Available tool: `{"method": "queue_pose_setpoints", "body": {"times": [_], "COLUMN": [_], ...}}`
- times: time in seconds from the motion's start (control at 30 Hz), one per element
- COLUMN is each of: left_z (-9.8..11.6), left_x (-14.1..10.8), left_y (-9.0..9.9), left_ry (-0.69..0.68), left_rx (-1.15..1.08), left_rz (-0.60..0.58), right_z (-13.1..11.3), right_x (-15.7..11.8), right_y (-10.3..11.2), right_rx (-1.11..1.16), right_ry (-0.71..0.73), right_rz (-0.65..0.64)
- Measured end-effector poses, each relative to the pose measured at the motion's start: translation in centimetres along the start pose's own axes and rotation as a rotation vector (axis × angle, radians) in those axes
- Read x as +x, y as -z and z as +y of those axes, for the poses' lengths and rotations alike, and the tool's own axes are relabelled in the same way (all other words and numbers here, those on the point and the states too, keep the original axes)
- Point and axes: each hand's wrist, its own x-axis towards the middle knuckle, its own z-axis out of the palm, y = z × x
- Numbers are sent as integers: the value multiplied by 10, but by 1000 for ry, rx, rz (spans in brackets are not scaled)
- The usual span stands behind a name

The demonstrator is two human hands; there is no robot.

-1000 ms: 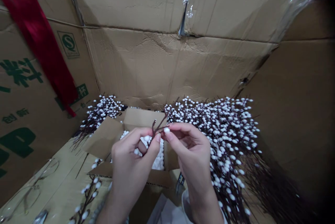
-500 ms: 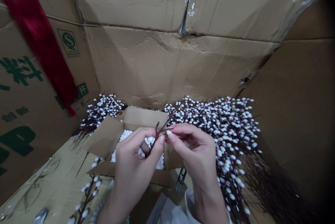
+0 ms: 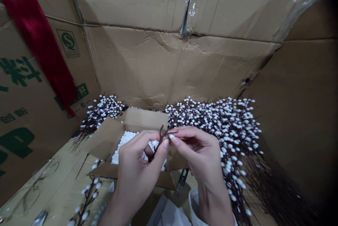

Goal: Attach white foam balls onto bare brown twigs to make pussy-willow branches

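My left hand (image 3: 138, 166) and my right hand (image 3: 199, 152) pinch a thin dark brown twig (image 3: 163, 136) between their fingertips, above a small open cardboard box (image 3: 146, 119). The box holds a mass of small white beads or buds (image 3: 126, 145), partly hidden behind my left hand. A large bunch of artificial pussy willow stems with white buds (image 3: 213, 124) lies just beyond and beside my right hand. My right wrist shows a white sleeve (image 3: 195, 206).
A smaller bunch of budded stems (image 3: 102, 113) lies left of the box, and a single stem (image 3: 88, 196) lies at lower left. A small metal tool (image 3: 182, 182) sits by the box. Large cardboard sheets with green print surround the area, with a red ribbon (image 3: 39, 32) at upper left.
Both hands have shifted slightly right and down, with the twig still pinched between them. The view has tilted a little.
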Motion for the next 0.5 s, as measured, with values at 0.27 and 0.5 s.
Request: {"method": "queue_pose_setpoints", "body": {"times": [0.27,0.5], "left_z": [-1,-2], "left_x": [-1,-2], "left_y": [0,0], "left_ry": [-52,-51], "left_rx": [21,25], "left_rz": [11,5], "right_z": [-1,-2], "right_x": [1,2], "right_y": [2,3], "right_rx": [14,4], "right_ry": [15,30], "right_rz": [-53,-79]}}
